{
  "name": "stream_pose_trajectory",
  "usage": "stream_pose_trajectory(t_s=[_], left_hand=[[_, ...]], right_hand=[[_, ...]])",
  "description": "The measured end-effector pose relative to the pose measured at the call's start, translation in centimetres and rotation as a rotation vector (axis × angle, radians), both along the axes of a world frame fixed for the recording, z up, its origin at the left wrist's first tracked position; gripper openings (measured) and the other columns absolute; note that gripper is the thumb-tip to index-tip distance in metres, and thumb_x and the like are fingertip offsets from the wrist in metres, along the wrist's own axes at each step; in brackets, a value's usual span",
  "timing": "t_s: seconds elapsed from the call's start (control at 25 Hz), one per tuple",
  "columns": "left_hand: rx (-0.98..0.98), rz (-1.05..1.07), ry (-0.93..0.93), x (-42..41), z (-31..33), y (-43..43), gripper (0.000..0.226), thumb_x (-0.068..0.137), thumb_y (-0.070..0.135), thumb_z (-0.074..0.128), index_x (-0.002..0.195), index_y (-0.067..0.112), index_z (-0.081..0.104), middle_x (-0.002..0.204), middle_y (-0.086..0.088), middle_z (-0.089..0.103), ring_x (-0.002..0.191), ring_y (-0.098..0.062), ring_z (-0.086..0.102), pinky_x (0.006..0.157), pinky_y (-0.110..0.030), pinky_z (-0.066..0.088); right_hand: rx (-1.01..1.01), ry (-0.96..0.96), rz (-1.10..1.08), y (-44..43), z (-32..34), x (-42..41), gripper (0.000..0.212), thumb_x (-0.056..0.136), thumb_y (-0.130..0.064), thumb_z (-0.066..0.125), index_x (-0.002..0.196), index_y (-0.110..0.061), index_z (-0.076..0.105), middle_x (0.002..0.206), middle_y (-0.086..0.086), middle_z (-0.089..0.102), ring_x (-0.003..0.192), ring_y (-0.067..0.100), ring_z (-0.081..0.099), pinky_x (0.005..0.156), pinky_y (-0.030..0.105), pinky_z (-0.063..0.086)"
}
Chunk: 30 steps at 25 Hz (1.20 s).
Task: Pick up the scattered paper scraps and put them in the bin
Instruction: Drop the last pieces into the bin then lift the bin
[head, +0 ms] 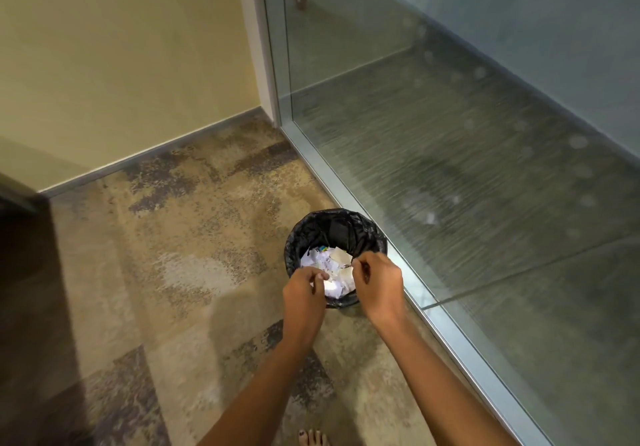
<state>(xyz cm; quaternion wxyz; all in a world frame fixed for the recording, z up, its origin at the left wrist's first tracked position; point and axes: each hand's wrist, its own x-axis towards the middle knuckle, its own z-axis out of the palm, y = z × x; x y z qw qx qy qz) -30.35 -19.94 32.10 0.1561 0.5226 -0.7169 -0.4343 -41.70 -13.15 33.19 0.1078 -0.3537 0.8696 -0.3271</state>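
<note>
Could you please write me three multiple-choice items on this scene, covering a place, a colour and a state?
1. Where does the bin stand? A on a table; B beside the glass partition; C on a chair.
2. What colour is its liner? A white; B black; C blue.
3. The bin is: A empty; B tipped over; C holding paper scraps.
Answers: B, it stands on the floor right at the partition's foot; B, glossy black plastic lines it; C, white scraps lie inside it.
</note>
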Motion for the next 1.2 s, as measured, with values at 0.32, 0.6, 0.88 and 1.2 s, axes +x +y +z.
stream_pose_trajectory(t_s=[0.32, 0.6, 0.88, 1.2], left_hand=[[0.098, 0.030, -0.072, -0.5, 1.3, -3.2, 0.022, 0.099, 0.017, 0.045, 0.093, 0.013, 0.066, 0.086, -0.003, 0.063, 0.065, -0.010, 0.052, 0.053, -0.019, 0.034], [0.117, -0.034, -0.121, -3.4, -0.1, -6.9, 0.025, 0.099, 0.015, 0.044, 0.093, 0.010, 0.067, 0.094, -0.001, 0.059, 0.065, -0.005, 0.048, 0.058, -0.019, 0.032], [0.242, 0.042, -0.218, -3.3, -9.3, -9.1, 0.025, 0.098, 0.016, 0.046, 0.106, 0.005, 0.067, 0.100, -0.018, 0.069, 0.085, -0.031, 0.062, 0.072, -0.035, 0.046], [0.699, 0.248, -0.381, -2.1, -21.7, -9.5, 0.031, 0.097, 0.033, 0.047, 0.109, 0.006, 0.057, 0.115, -0.015, 0.056, 0.116, -0.035, 0.051, 0.096, -0.037, 0.040]], right_hand=[[0.072, -0.014, -0.057, -0.9, 0.3, -2.7, 0.010, 0.087, -0.009, 0.061, 0.077, -0.009, 0.063, 0.075, 0.006, 0.062, 0.062, 0.018, 0.052, 0.058, 0.024, 0.034], [0.096, -0.118, -0.117, -2.0, -2.4, -5.1, 0.007, 0.088, -0.008, 0.058, 0.090, -0.012, 0.064, 0.084, 0.008, 0.064, 0.070, 0.025, 0.061, 0.066, 0.041, 0.053], [0.216, -0.217, -0.162, -1.4, -11.0, -6.2, 0.035, 0.085, -0.006, 0.060, 0.119, -0.009, 0.058, 0.100, 0.020, 0.065, 0.085, 0.034, 0.064, 0.074, 0.034, 0.050], [0.496, -0.532, -0.388, -1.5, -24.2, -7.6, 0.041, 0.092, -0.021, 0.058, 0.124, 0.004, 0.052, 0.122, 0.023, 0.056, 0.114, 0.036, 0.053, 0.090, 0.033, 0.043]])
